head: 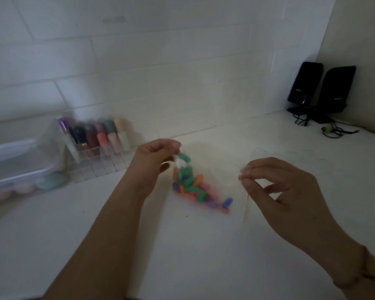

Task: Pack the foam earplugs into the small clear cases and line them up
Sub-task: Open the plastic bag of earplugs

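A clear plastic bag (pixel 217 180) hangs stretched between my two hands above the white counter (pixel 204 245). Inside it lie several foam earplugs (pixel 195 187) in green, orange, pink and purple, bunched toward the left side. My left hand (pixel 158 161) pinches the bag's left top corner. My right hand (pixel 286 189) pinches the right edge between thumb and forefinger. The picture is blurred. No small clear cases can be made out.
A clear organiser with several coloured tubes (pixel 100 144) stands at the back left, beside a clear lidded box (pixel 15 167) holding pastel sponges. Two black speakers (pixel 320 92) with cables sit in the back right corner. A tiled wall runs behind.
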`<state>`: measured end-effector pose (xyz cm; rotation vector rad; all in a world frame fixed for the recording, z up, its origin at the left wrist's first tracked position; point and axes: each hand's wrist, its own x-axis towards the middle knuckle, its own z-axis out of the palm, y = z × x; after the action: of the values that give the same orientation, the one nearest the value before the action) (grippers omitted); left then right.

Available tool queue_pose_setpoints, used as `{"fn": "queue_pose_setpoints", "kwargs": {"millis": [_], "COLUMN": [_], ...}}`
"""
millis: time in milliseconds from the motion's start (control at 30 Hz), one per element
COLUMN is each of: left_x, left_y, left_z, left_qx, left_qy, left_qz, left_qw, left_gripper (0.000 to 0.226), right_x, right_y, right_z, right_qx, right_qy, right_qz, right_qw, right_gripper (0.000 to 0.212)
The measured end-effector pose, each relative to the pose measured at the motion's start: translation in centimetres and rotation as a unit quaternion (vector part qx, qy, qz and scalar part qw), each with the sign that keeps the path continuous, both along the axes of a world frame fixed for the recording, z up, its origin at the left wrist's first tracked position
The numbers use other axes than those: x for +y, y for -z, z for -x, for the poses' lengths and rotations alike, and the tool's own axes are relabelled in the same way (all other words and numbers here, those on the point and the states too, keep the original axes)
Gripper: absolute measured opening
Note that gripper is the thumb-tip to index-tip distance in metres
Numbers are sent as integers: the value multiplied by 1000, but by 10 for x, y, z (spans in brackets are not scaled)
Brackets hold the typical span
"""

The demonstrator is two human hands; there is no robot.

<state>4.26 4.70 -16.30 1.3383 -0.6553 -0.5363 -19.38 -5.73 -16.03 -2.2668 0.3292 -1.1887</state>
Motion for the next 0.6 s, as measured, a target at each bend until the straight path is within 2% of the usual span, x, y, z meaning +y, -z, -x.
{"fn": "queue_pose_setpoints", "kwargs": {"millis": [100,200,267,333,433,533,600], "left_x": [-1,-2,-2,-2,-5,-7,-8], "left_y": [-1,-1,1,0,2,2,6], "left_z": [1,1,-3,-1,-1,0,-4], "left_qx": [-15,47,24,70,-2,61,41], "left_qy": [-21,-4,-36,-10,-55,-41,-68], "left_qz": [1,20,14,29,7,33,10], "left_qw": [1000,999,999,997,998,997,997], "left_gripper": [10,10,13,11,14,19,15], "right_x": [0,1,1,0,-4,-11,-18], "right_y": [0,0,0,1,3,9,17], "right_z": [0,0,0,0,0,0,1], "right_qx": [8,15,21,31,49,95,160], "right_qy": [4,6,8,10,9,-5,21], "right_qz": [2,-5,-8,-10,-13,-26,15], "right_qw": [1000,1000,1000,999,999,995,987], "right_gripper": [9,8,9,10,8,20,25]}}
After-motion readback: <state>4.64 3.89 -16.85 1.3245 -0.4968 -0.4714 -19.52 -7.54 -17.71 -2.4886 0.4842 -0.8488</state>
